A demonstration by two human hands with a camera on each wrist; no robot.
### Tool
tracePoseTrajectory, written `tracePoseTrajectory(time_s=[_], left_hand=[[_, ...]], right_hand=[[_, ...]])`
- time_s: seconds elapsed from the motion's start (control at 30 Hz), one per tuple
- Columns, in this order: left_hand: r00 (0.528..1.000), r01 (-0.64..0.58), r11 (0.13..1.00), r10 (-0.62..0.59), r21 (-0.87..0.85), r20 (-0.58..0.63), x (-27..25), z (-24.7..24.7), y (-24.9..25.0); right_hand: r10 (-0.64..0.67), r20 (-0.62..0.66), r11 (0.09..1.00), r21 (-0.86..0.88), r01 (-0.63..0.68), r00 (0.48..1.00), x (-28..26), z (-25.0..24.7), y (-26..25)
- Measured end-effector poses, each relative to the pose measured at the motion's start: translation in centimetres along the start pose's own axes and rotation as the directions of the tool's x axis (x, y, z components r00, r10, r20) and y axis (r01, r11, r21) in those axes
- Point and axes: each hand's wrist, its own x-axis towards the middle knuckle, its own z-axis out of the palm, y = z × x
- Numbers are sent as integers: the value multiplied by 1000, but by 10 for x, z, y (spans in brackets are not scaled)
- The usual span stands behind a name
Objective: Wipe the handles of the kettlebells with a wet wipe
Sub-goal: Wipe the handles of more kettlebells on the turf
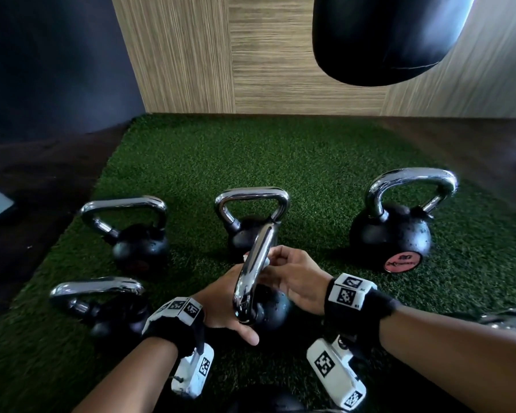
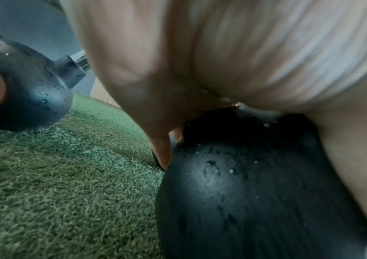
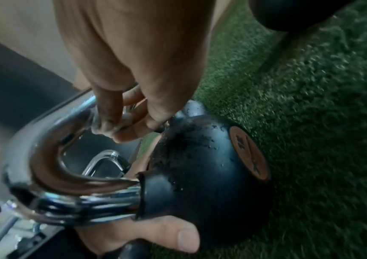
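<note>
My left hand (image 1: 221,308) cups the ball of the near kettlebell (image 1: 270,308), fingers spread round it, steadying it, I judge. My right hand (image 1: 292,278) pinches a wet wipe (image 3: 102,127) round the far leg of its handle (image 1: 252,272). Four more kettlebells crowd left and ahead on the turf (image 1: 280,162); open room lies beyond.

Far row: three chrome-handled black kettlebells (image 1: 134,234) (image 1: 248,219) (image 1: 396,225) on green artificial turf (image 1: 251,156).
Near left: fourth kettlebell (image 1: 102,305).
Near centre: fifth kettlebell (image 1: 259,293).
</note>
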Motion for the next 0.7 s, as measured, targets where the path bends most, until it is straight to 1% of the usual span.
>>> tracePoseTrajectory(time_s=[0.1,0.2,0.27,0.3,0.4,0.47,0.57,0.6,0.7], left_hand=[[1000,10,1000,-11,-13,-18,-2,1,-2],[999,11,999,-13,-51,-31,-2,1,-4],[999,3,999,-5,-42,-35,-2,0,0],[999,1,999,-3,-47,-40,-2,0,1],[999,-1,993,-5,-117,-52,-3,1,1],[999,-12,990,5,-142,-49,-3,2,0],[999,-21,987,14,-159,-48,-3,2,1],[999,-23,988,15,-154,-52,-3,2,1],[998,-4,993,-4,-120,-69,-4,2,2]], right_hand=[[-59,-20,992,-116,57,998,4,-1,3],[-191,-138,944,-296,144,972,9,-2,2],[-256,-195,909,-383,167,947,12,-5,0],[-281,-195,881,-442,172,940,11,-5,-1],[-364,-164,753,-631,186,917,6,-4,-1],[-431,-199,710,-677,194,880,9,-4,-4],[-508,-291,695,-694,187,811,17,-5,-9],[-525,-299,677,-714,178,797,17,-5,-10],[-547,-276,635,-752,176,791,16,-6,-8]])
